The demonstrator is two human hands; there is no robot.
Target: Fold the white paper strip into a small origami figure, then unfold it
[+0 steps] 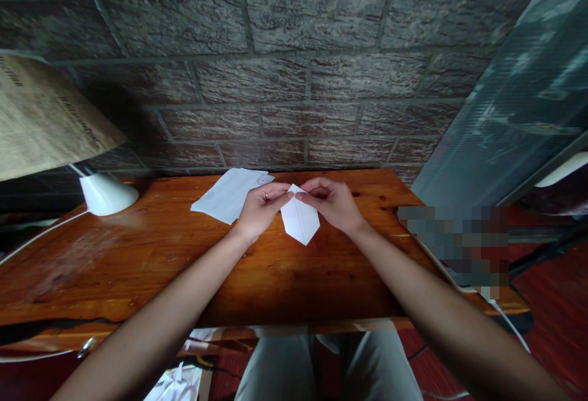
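Observation:
A folded piece of white paper (301, 220), pointed at its top and bottom, is held over the wooden table (275, 284). My left hand (261, 208) pinches its upper left edge between thumb and fingers, and a ring shows on one finger. On the other side, my right hand (333, 203) grips the upper right edge, its thumb close to the left thumb near the top point. Behind my left hand lies a stack of white paper sheets (225, 196), partly covered by that hand.
A lamp with a white base (108, 194) and a printed paper shade (50, 119) stands at the left. A blurred-out object (454, 248) lies at the table's right edge, with a white cable. Behind rises a brick wall (285, 82). Below the table, a box (181, 382) holds white paper pieces.

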